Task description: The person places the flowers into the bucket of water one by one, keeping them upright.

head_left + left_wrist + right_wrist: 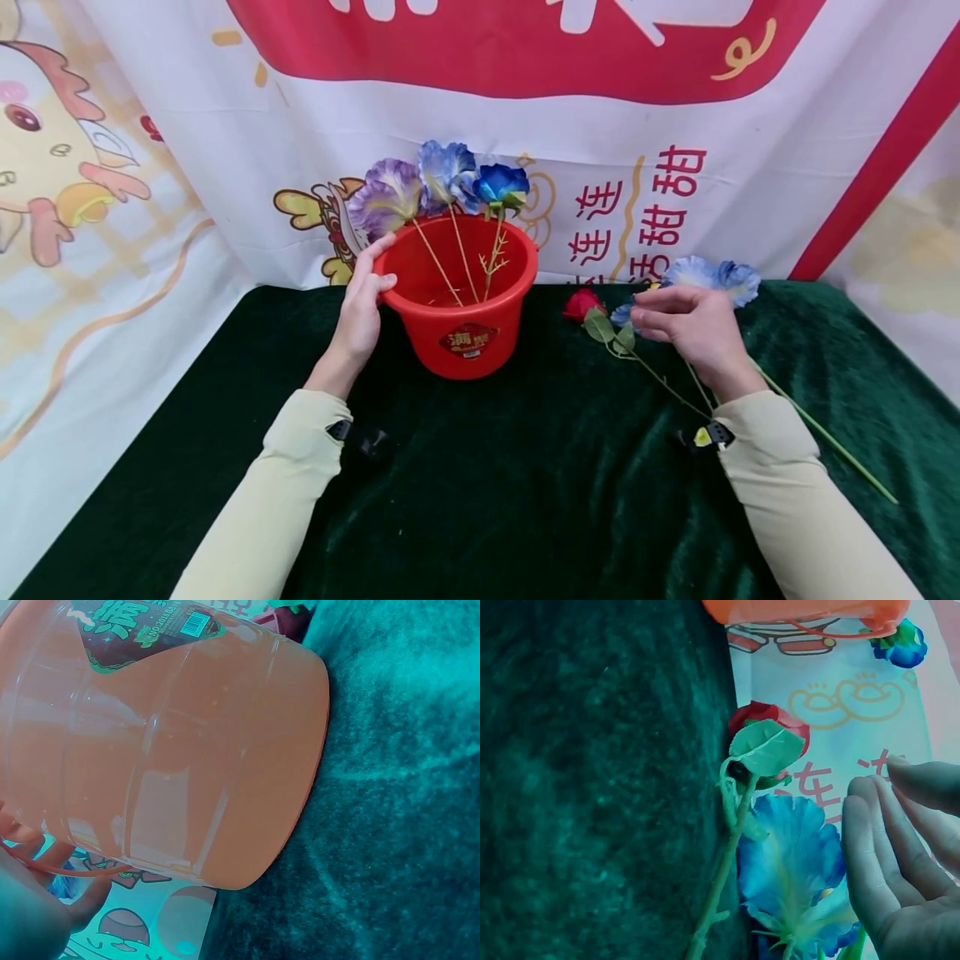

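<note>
My left hand (360,317) grips the left side of a red plastic bucket (420,337) at its rim, the thumb near the handle fitting. In the left wrist view, fingers (86,904) curl around by the thin bucket handle (60,868). Three artificial flowers lean in the bucket: a purple one (387,193), a light blue one (444,171) and a dark blue rose (498,183). To the right, my right hand (701,329) hovers over loose flowers with bent fingers and nothing between them. Beside it lie a red rose (582,305) and a ruffled blue flower (793,859).
Dark green velvet cloth (510,492) covers the table. More pale blue blooms (735,282) lie behind the right hand, and a long green stem (840,450) runs toward the right front. A printed white backdrop (480,125) rises along the table's back edge.
</note>
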Tool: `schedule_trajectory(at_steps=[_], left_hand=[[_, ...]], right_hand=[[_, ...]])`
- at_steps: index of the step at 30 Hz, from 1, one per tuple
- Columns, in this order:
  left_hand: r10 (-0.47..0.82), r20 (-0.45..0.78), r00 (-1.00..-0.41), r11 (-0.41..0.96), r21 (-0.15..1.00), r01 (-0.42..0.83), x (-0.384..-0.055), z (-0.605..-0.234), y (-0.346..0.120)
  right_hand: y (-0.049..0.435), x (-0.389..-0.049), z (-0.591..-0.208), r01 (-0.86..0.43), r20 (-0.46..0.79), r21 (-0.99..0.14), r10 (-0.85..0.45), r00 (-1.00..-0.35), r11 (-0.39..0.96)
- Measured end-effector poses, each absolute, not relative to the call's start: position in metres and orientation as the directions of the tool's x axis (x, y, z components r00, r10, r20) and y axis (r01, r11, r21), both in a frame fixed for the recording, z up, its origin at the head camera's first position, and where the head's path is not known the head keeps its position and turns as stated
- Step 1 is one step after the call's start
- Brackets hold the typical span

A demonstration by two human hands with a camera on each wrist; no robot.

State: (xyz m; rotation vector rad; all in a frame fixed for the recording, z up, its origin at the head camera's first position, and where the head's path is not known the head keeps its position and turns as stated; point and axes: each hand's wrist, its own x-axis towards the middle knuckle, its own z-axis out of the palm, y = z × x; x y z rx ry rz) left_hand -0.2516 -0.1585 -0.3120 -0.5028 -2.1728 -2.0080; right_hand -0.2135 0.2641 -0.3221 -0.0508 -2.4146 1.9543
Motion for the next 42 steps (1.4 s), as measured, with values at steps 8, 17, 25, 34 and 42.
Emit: schedule_trajectory(at_steps=[8, 17, 25, 34, 42], left_hand=[[0.153, 0.324, -0.934, 0.051, 0.941, 0.335, -0.251, -0.314, -0.161], [0.155, 0.316, -0.936, 0.058, 0.943, 0.328, -0.251, -0.314, -0.16], [0.153, 0.311, -0.938, 0.051, 0.945, 0.322, -0.251, -0.314, -0.16], [0.152, 0.303, -0.941, 0.066, 0.947, 0.315, -0.249, -0.312, -0.16], [0.155, 0.311, -0.938, 0.052, 0.945, 0.322, -0.25, -0.311, -0.158]], right_hand=[[0.261, -0.219, -0.332, 0.062, -0.055, -0.93, 0.03, -0.998, 0.363], [0.264, -0.218, -0.338, 0.147, -0.157, -0.87, 0.018, -0.987, 0.471], [0.262, -0.22, -0.343, 0.172, -0.22, -0.825, -0.026, -0.975, 0.538], [0.256, -0.219, -0.343, 0.14, -0.242, -0.81, -0.108, -0.964, 0.569], [0.248, -0.216, -0.329, 0.169, -0.244, -0.878, -0.114, -0.963, 0.447]])
